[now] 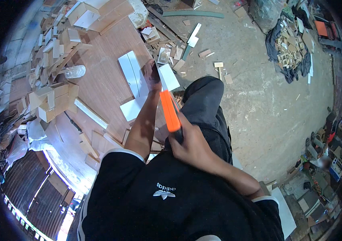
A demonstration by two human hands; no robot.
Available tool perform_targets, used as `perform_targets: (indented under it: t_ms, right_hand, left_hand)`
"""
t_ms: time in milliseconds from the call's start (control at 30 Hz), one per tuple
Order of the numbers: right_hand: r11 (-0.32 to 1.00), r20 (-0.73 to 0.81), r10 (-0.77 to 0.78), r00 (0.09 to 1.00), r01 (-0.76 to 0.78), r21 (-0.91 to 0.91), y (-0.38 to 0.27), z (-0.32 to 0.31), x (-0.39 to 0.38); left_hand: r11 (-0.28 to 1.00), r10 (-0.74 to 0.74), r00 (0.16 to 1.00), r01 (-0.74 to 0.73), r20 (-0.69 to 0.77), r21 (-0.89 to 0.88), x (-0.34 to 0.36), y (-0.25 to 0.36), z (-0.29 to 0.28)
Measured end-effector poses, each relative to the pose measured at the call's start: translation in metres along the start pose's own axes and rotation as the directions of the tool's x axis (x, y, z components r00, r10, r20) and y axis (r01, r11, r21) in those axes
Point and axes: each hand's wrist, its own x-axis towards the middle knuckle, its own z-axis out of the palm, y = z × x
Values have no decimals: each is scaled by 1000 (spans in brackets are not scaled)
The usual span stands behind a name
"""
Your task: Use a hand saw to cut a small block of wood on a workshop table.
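My right hand (189,142) is closed around the black grip of an orange-handled handsaw (170,111). The saw points away from me, and its blade, seen almost edge-on, meets a white board (169,78) that juts past the bench edge. Beside the blade, my left hand (152,75) bears on that board with its fingers bent in shadow; their exact hold is hard to make out. Left of this hand lies a white panel (128,69) with a dark line along it. A smaller white piece (130,110) lies nearer to me, next to my left forearm.
The brown bench top (102,60) carries stacked wooden boxes (54,100), a clear plastic container (75,71) and loose strips. Offcuts and a mallet-shaped wooden piece (219,68) lie on the concrete floor (255,104). A dark sack of wood scraps (291,46) stands at far right.
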Motion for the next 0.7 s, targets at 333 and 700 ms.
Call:
perform_targets:
  t_ms: [333, 700]
  right_hand:
    - [998, -44, -68, 997, 68, 6, 8, 3, -2]
    - [998, -49, -58, 997, 59, 25, 12, 7, 3]
  left_hand:
    - [943, 308, 950, -299, -41, 147, 3, -11, -1]
    - [997, 9, 999, -12, -39, -72, 4, -25, -4]
